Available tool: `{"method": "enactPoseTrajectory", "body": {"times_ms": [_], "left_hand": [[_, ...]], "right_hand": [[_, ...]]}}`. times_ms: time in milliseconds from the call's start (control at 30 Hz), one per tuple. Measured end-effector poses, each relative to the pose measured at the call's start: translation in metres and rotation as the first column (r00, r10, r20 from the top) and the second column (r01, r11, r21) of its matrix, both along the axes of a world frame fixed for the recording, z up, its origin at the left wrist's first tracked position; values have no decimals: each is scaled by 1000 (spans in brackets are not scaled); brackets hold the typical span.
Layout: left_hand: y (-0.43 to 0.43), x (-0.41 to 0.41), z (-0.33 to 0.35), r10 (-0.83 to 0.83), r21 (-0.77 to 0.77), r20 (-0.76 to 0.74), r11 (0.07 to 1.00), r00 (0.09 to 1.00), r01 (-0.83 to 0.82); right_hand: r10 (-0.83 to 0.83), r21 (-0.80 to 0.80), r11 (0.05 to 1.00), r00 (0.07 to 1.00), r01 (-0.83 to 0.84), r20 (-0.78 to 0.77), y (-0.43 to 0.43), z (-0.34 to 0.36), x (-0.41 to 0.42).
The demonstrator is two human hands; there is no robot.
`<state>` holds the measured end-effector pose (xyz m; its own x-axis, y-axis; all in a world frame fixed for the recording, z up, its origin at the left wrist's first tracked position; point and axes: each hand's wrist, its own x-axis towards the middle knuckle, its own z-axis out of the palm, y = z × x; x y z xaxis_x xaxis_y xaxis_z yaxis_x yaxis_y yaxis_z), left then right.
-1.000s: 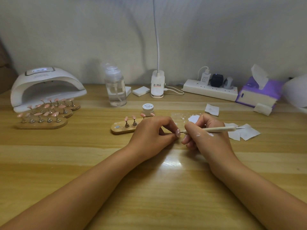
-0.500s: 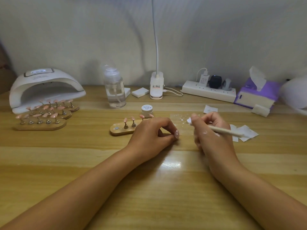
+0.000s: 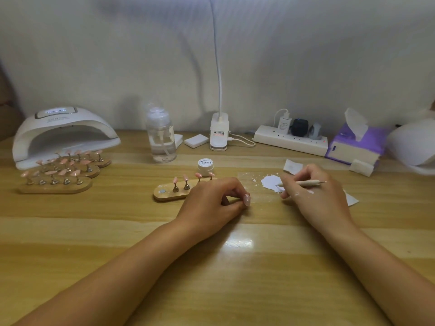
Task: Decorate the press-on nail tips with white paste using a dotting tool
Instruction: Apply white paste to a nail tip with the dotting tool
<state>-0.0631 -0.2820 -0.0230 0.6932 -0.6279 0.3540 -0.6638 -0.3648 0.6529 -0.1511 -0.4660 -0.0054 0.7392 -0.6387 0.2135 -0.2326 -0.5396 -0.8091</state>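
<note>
Head view: shows left hand [image 3: 211,203] at centre frame, resting on table [image 3: 235,267], fingers curled, pinching what looks like one pink nail tip [image 3: 247,200] between thumb and fingertip. Shows right hand [image 3: 315,196] right of centre, fingers wrapped pen-style round dotting tool [image 3: 303,183], shaft nearly level, working end at right edge of white paste [image 3: 270,182]; cannot tell if touching or just above. Paste as flat blob on clear film [image 3: 247,178], between the two hands, white flecks around it. White smears on back of right hand. Just behind left hand: wooden stand [image 3: 164,195] with more pink tips on pegs, small white jar [image 3: 205,164] beyond it. Left of frame: further stands [image 3: 54,187] loaded with tips, nail lamp [image 3: 63,130] behind. Upper centre: pump bottle [image 3: 161,137]. Far right: tissue pack [image 3: 353,147].

Handling, as judgement only:
- Pink nail tip: likely very light, thin, springy plastic with a slick glossy face, so easy to flick away or smudge. Best pinched by side edges or underside, keeping fingers off the face to be dotted.
- Dotting tool: light and stiff. Best gripped low, near the working end, for control.
- Paste: probably thick and sticky. Pick up small loads only.
</note>
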Motion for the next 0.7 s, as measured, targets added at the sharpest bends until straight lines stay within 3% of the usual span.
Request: {"method": "enactPoseTrajectory", "body": {"times_ms": [100,200,300,400,567,700], "left_hand": [[0,0,0,0,-4,-10,1000,1000,0],[1,0,0,0,-21,-50,1000,999,-1],[1,2,1,-1,-15,-78,1000,997,-1],[1,2,1,2,-4,-59,1000,998,-2],[1,2,1,0,-8,-45,1000,999,0],[0,2,2,-2,6,-38,1000,999,2]], "right_hand": [[10,-80,997,1000,-10,4,4,1,1],[43,-149,989,985,-17,170,8,3,-1],[100,142,978,943,-151,319,25,7,-3],[113,450,852,934,-267,340,44,1,-5],[131,468,835,930,-290,342,49,-3,-3],[172,389,880,947,-272,273,48,-7,-1]]}}
